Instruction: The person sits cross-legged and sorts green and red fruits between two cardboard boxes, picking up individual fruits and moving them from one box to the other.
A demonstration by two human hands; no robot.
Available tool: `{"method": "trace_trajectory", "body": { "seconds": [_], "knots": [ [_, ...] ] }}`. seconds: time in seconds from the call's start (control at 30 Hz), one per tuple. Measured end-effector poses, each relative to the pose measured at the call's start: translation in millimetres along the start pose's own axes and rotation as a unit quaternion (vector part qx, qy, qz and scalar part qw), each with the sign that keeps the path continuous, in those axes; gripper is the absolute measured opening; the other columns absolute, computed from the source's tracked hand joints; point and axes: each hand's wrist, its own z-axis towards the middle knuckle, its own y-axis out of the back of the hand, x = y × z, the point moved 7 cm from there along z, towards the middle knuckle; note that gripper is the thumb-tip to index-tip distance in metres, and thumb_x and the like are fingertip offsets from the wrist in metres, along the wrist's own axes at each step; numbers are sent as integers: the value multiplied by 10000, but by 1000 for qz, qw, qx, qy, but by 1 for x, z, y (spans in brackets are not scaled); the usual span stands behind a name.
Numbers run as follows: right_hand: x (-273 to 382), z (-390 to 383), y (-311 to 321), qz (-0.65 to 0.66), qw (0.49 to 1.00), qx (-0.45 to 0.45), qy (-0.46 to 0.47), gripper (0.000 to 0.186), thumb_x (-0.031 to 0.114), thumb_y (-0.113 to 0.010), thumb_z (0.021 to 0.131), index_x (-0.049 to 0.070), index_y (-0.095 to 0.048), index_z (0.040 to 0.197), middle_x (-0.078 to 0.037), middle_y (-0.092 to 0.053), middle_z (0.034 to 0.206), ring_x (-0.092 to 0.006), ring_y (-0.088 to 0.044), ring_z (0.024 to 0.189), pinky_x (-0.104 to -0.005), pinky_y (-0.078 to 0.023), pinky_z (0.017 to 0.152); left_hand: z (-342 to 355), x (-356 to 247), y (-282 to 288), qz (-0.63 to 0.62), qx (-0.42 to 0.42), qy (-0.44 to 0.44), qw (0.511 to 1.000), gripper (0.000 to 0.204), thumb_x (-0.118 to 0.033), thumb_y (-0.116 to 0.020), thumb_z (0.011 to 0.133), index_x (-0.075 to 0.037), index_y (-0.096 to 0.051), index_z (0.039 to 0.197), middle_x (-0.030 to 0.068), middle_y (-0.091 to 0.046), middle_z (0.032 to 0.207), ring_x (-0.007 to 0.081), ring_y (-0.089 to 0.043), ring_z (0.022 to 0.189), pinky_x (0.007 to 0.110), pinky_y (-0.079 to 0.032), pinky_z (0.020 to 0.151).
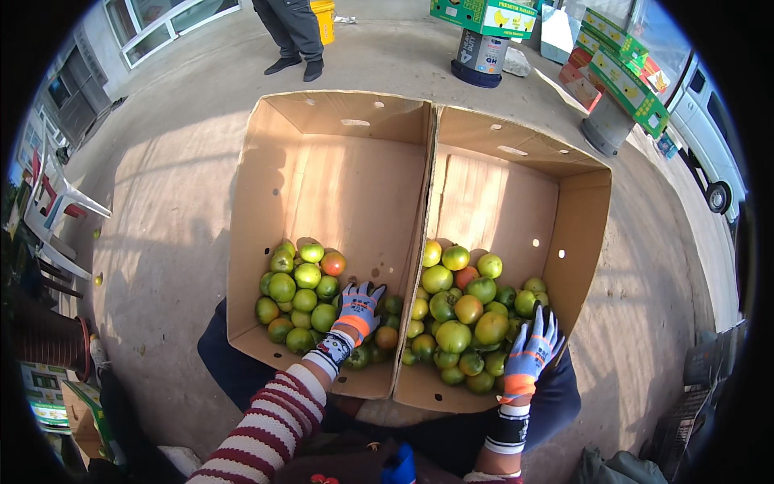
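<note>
Two open cardboard boxes stand side by side before me, a left box (330, 387) and a right box (584, 218). Green tomatoes (305, 299), one of them reddish, lie heaped in the near part of the left box. A larger heap of green and orange-tinged tomatoes (454, 336) fills the near part of the right box. My left hand (360, 309), in a grey and orange glove, rests with fingers apart at the right edge of the left heap. Gloved alike, my right hand (532, 352) stretches its fingers along the right side of the other heap. Its palm side is hidden.
Beyond the boxes stands a person (292, 32) by a yellow bucket (323, 20). Green fruit cartons (484, 16) sit on drums at the back right, near a white vehicle (713, 137). At left is a white plastic chair (68, 202); dark crates (709, 363) stand at right.
</note>
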Motion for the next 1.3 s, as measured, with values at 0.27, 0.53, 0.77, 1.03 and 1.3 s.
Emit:
{"method": "trace_trajectory", "body": {
  "seconds": [0.27, 0.53, 0.77, 1.03, 1.3],
  "knots": [
    [-4, -2, 0, 54, 998, 16, -10, 434, 148, -514, 926, 100, -525, 1357, -171, -504, 1355, -354, -426, 1292, -511, -249, 1114, -17, 36, 6, -538, -241, 6, 808, 504, -424, -678, 879, -82, -584, 1237, 149, -635, 1157, 244, -612, 1083, 383, -503, 892],
    [129, -24, 59, 305, 925, 43, 221, 607, 263, -538, 887, -31, -415, 1403, -230, -429, 1429, -422, -379, 1333, -553, -186, 1148, -101, -64, 128, -728, -108, -105, 669, 574, -429, -375, 1033, 18, -448, 1386, 106, -599, 1241, 191, -594, 1080, 314, -475, 928],
    [172, -46, 57, 443, 841, 11, 310, 519, 319, -556, 877, 45, -517, 1316, -224, -535, 1260, -412, -511, 1141, -554, -401, 980, -142, -106, 157, -664, -103, -233, 703, 539, -177, -331, 1045, 31, -166, 1515, 180, -355, 1505, 230, -368, 1370, 299, -289, 1103],
    [67, -9, 57, 338, 935, -97, 41, 432, 138, -453, 986, -16, -451, 1389, -197, -517, 1311, -324, -524, 1171, -407, -388, 1023, -94, -14, 139, -73, -217, -70, 971, 556, -238, -578, 888, -111, -454, 1415, 150, -594, 1189, 276, -560, 1059, 422, -404, 922],
    [-17, -13, -6, -54, 997, 39, -32, 471, 251, -551, 942, 149, -488, 1397, -212, -405, 1439, -370, -396, 1322, -502, -251, 1115, -66, 50, 9, 334, 113, -3, 936, 615, -266, -540, 882, -202, -378, 1473, 129, -485, 1379, 340, -458, 1264, 494, -305, 1039]
  ]
}}
